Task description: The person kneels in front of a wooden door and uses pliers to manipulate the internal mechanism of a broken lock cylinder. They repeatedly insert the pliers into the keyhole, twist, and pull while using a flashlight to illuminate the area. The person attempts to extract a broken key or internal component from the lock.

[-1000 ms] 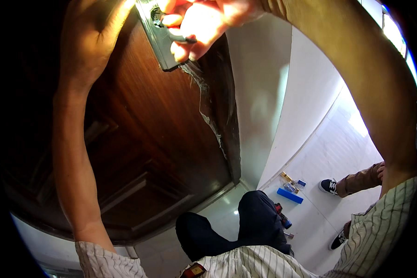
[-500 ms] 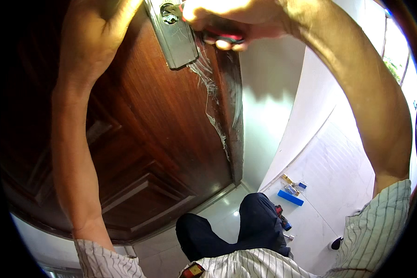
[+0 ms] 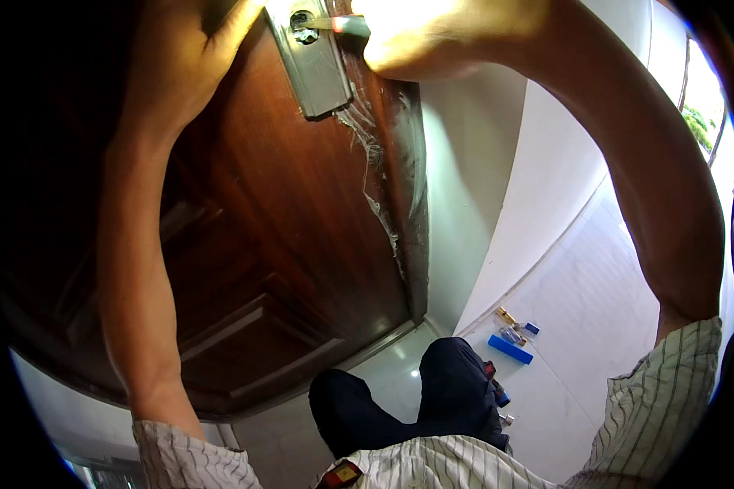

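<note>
The right hand (image 3: 440, 33) has its fingers pinched on a slim tool (image 3: 347, 24) whose tip meets the screw hole at the top of the metal lock plate (image 3: 314, 61), just left of those fingers. The left hand (image 3: 192, 49) lies flat against the wooden door (image 3: 285, 212), its thumb beside the plate's left edge; whether its fingers are spread I cannot tell. Right of the plate runs the door's edge, with torn film hanging; beyond it, white wall and open floor. The plate is silvery, oblong, upright.

Home hallway: wooden door (image 3: 302, 204); tiled floor (image 3: 595, 310)
</note>
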`<move>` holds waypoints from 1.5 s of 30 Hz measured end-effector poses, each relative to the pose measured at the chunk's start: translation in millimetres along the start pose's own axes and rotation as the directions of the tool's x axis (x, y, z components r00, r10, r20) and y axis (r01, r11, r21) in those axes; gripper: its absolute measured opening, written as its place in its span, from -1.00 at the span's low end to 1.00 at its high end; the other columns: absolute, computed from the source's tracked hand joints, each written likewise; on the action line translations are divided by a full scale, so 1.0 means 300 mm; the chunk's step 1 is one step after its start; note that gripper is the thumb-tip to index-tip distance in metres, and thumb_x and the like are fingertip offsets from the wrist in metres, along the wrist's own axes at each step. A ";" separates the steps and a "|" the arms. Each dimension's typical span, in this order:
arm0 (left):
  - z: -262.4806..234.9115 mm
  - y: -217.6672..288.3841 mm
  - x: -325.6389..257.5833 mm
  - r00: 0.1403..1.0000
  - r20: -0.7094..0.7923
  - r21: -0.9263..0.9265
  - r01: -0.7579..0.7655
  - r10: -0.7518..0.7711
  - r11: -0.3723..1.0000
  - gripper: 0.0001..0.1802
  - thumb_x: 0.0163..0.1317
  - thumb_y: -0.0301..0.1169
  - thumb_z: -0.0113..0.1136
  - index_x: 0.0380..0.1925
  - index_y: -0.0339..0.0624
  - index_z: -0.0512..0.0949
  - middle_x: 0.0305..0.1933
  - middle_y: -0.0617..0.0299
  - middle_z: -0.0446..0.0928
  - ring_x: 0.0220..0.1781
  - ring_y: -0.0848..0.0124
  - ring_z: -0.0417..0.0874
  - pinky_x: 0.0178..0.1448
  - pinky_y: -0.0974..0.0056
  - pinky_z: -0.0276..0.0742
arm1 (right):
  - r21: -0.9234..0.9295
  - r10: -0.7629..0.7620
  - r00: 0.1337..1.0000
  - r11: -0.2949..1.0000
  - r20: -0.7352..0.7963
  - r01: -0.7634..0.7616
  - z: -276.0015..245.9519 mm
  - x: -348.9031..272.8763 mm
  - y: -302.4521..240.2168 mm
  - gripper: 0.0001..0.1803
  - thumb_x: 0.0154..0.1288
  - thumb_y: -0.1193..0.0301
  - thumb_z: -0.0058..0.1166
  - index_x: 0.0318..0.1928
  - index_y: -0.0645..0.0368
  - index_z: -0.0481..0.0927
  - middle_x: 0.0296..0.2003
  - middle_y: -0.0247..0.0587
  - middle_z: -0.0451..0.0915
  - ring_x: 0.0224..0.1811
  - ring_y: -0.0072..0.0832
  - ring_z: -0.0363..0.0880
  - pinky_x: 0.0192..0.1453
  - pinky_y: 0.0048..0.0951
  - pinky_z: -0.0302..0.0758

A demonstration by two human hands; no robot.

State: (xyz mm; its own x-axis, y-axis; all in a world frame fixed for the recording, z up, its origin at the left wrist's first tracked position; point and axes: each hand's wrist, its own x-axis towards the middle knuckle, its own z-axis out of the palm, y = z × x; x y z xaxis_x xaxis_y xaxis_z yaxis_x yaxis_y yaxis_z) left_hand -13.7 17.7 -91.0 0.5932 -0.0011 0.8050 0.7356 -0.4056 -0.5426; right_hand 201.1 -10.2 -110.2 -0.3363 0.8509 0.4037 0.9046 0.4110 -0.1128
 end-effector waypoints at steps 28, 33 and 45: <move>0.050 -0.043 0.000 0.996 -0.087 -0.075 -0.016 0.010 0.997 -0.76 0.37 -0.34 0.26 -0.04 -0.17 0.72 0.00 0.10 0.61 0.07 0.10 0.57 0.19 0.08 0.45 | 0.981 -0.071 0.997 0.195 0.025 -0.011 0.224 0.007 0.081 -0.69 0.61 0.20 -0.07 -0.13 0.17 0.59 -0.34 -0.22 0.65 -0.37 -0.51 0.66 -0.28 -0.47 0.67; 0.042 -0.021 0.049 0.994 -0.101 -0.073 -0.042 0.035 0.996 -0.75 0.38 -0.32 0.27 -0.03 -0.19 0.70 -0.01 0.11 0.60 0.06 0.12 0.57 0.18 0.08 0.45 | 0.967 0.014 0.993 0.232 -0.116 0.109 0.274 0.015 0.064 -0.61 0.55 0.20 0.01 -0.35 0.21 0.65 -0.42 -0.19 0.63 -0.46 -0.54 0.61 -0.31 -0.42 0.60; 0.033 0.030 0.017 0.984 -0.158 -0.038 0.071 -0.076 0.997 -0.68 0.33 -0.39 0.32 0.05 -0.24 0.61 -0.07 0.07 0.59 -0.01 0.13 0.59 0.11 0.12 0.49 | 0.996 -0.034 0.996 0.009 -0.086 0.087 0.261 -0.017 0.055 -0.72 0.58 0.23 -0.01 -0.22 0.15 0.58 -0.41 -0.32 0.61 -0.36 -0.52 0.61 -0.29 -0.48 0.58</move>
State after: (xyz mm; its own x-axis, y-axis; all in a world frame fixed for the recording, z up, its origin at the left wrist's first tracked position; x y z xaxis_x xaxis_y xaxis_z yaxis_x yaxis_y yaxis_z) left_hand -0.8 23.0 -94.2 0.4760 -0.1149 0.8719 0.7630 -0.4391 -0.4744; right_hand 197.1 17.7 -185.4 -0.3431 0.8049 0.4842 -0.2821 0.4034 -0.8704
